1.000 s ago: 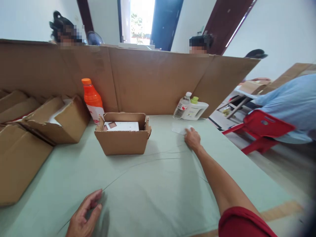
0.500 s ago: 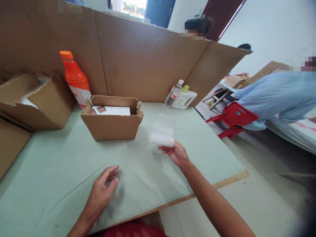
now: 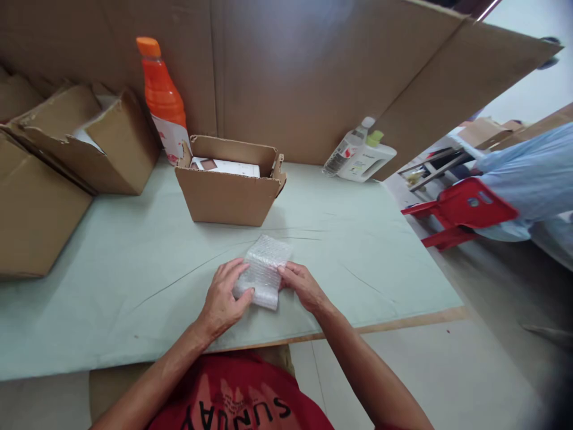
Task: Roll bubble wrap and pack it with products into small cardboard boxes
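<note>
A piece of bubble wrap (image 3: 264,266), clear and whitish with a thicker folded end toward me, lies near the front edge of the table. My left hand (image 3: 225,297) grips its left side, fingers on top and thumb at the near end. On the right side, my right hand (image 3: 302,285) pinches the edge between thumb and fingers. Whether anything is inside the wrap I cannot make out. Beyond my hands stands an open cardboard box (image 3: 226,191) with white flat boxes or cards (image 3: 237,169) upright in it.
Larger cardboard boxes (image 3: 40,209) stand at the left. An orange bottle (image 3: 163,95), a clear water bottle (image 3: 349,146) and a white jug (image 3: 369,158) are by the cardboard wall (image 3: 286,77). Past the table's right edge, a person in light blue sits on a red chair (image 3: 477,203).
My right hand has brought the bubble wrap toward me and leftward, down to the table. My left hand has moved right and taken hold of it. The view has tilted downward.
</note>
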{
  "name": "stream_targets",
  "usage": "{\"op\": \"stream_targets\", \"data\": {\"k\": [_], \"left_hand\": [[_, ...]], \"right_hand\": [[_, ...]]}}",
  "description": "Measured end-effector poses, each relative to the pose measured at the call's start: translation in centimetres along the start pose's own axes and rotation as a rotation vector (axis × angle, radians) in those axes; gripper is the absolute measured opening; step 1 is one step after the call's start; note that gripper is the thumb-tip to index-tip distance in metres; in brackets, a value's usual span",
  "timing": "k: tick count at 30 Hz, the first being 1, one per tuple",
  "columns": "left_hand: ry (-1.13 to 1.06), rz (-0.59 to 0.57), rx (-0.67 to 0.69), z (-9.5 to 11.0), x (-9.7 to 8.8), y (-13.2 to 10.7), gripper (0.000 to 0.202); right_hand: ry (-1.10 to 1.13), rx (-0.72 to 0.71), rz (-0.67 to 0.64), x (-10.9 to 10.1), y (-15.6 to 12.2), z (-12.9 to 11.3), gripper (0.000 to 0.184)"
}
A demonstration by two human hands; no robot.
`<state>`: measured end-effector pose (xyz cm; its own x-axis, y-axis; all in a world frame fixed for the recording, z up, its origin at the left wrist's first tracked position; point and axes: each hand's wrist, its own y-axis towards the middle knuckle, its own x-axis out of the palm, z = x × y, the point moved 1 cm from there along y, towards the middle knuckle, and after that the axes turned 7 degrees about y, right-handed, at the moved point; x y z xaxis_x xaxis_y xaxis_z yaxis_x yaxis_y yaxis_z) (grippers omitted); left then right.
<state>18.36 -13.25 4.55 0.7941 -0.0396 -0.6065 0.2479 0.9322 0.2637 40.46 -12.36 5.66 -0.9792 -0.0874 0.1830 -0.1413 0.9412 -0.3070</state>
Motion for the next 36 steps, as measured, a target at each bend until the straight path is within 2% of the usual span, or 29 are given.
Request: {"op": "stream_targets", "data": {"k": [2,6,11,13,16,19,22,25,27,29,30,33,34,36], "left_hand": [[0.069,-0.015,0.090,0.6,0.4,0.1,0.040],[0.187,-0.129,0.222,1.5,1.0,0.2,0.037],[0.245,-0.278,0.329,2.1,1.5,-0.2,0.011],[0.220,-0.350,0.381,2.3,1.6,-0.5,0.010],[0.181,-0.425,0.462,2.6,1.7,-1.0,0.014],[0.157,-0.432,0.494,3.1,1.8,-1.6,0.010],[0.103,-0.443,0.514,3.9,2.0,-2.4,0.004],[0.000,-0.485,0.501,4.6,1.2,-2.7,0.002],[-0.063,-0.434,0.454,4.3,-0.3,-2.3,0.008],[-0.053,-0.269,0.343,3.1,-2.5,-1.0,0.016],[-0.016,-0.143,0.253,2.2,-3.7,0.0,0.019],[0.063,0.240,-0.127,-0.9,-6.9,4.3,0.034],[0.043,0.330,-0.230,-1.9,-7.4,6.0,0.045],[-0.057,0.420,-0.344,-3.5,-7.7,9.3,0.064]], "right_hand": [[-0.048,-0.034,0.036,-0.3,0.3,0.1,0.045],[-0.053,-0.142,0.152,-0.9,1.2,0.2,0.040],[0.023,-0.240,0.301,-2.9,3.5,-0.4,0.037],[-0.006,-0.293,0.361,-4.0,4.7,-0.9,0.037],[-0.078,-0.403,0.415,-5.7,6.8,-1.8,0.038],[-0.170,-0.492,0.442,-7.3,9.3,-2.6,0.041],[-0.394,-0.470,0.529,-9.3,11.5,-3.2,0.045],[-0.513,-0.439,0.652,-11.2,11.8,-3.6,0.050],[-0.532,-0.453,0.710,-11.8,10.8,-4.0,0.052],[-0.581,-0.492,0.678,-11.3,9.4,-4.5,0.048],[-0.607,-0.515,0.624,-10.6,8.8,-4.7,0.045],[-0.616,-0.563,0.382,-7.3,8.2,-5.2,0.043],[-0.591,-0.560,0.306,-6.1,8.5,-5.4,0.046],[-0.530,-0.529,0.188,-3.7,9.7,-5.7,0.057]]}}
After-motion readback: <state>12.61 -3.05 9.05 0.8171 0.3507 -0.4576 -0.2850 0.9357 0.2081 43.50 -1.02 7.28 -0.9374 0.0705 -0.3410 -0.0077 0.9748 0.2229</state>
